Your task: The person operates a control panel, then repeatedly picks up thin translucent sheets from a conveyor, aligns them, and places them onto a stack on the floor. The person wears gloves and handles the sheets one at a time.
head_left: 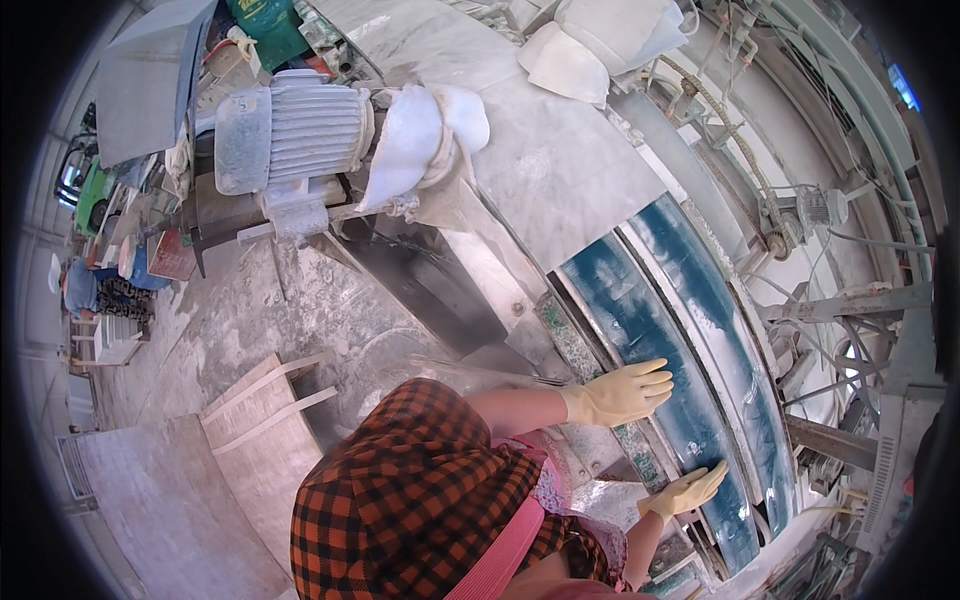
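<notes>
My left hand [622,393], in a cream rubber glove, lies on the blue conveyor belt [612,295] with its fingers stretched out. Lower in the picture, my right hand [686,493], gloved alike, rests near the same belt's inner edge, fingers extended. Neither hand holds anything. Beyond my left hand a large pale grey, marble-like slab [560,170] covers the far part of the belts. A second blue belt [700,290] runs alongside, past a narrow metal strip. White dust is smeared over both belts.
A dusty finned motor [318,130] stands left of the slab, beside white wrapped covers [430,135]. A wooden board [265,430] lies behind me. Metal framework [850,310] rises on the right. Another person [110,290] is at the far left.
</notes>
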`<state>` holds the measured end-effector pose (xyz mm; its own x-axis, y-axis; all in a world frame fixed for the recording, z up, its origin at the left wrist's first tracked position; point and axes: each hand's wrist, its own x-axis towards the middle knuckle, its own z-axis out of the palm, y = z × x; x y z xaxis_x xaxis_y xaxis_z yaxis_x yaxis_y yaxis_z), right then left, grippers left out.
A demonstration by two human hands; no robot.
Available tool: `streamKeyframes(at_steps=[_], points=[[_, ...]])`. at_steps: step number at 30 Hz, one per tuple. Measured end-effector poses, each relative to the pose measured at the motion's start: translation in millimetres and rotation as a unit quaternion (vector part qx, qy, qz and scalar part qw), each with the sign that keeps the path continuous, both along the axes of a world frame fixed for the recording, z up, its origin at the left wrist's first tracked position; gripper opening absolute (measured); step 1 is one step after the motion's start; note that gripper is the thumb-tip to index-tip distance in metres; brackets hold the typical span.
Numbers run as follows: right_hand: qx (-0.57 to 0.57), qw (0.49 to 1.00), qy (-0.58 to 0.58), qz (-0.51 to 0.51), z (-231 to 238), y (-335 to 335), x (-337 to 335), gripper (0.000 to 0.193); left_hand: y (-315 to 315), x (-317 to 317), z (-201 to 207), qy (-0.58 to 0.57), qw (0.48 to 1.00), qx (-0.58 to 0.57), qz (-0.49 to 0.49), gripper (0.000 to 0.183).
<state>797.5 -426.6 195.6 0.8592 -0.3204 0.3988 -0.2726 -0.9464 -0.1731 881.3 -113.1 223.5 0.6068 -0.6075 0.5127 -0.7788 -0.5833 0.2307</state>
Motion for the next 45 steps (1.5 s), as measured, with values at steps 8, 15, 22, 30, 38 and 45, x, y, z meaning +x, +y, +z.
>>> streamKeyframes(at_steps=[8, 15, 22, 30, 38, 45], points=[[-0.010, 1.000, -0.014, 0.020, 0.8, -0.3, 0.0, 0.044, 0.6, 0.5, 1.0, -0.002, 1.000, -0.003, -0.001, 0.048], [-0.012, 1.000, 0.000, 0.002, 1.2, 1.3, -0.3, 0.044, -1.2, 1.3, -4.1, -0.008, 1.000, -0.011, -0.004, 0.047], [0.012, 1.000, -0.014, 0.025, 5.4, 5.7, 1.2, 0.044, -0.2, 1.7, -1.5, 0.001, 1.000, 0.002, 0.003, 0.047], [-0.015, 0.998, 0.021, 0.063, 21.0, 21.4, 14.4, 0.041, -4.4, 4.5, -7.9, 0.067, 0.997, -0.040, -0.006, 0.045], [0.033, 0.996, 0.083, 0.021, 25.5, 29.4, 22.9, 0.044, -3.3, 11.3, -6.0, 0.197, 0.979, -0.053, -0.026, 0.051], [-0.003, 0.993, 0.105, 0.048, 50.3, 41.8, 35.7, 0.043, -1.7, 17.0, 5.7, 0.264, 0.963, -0.044, 0.024, 0.053]])
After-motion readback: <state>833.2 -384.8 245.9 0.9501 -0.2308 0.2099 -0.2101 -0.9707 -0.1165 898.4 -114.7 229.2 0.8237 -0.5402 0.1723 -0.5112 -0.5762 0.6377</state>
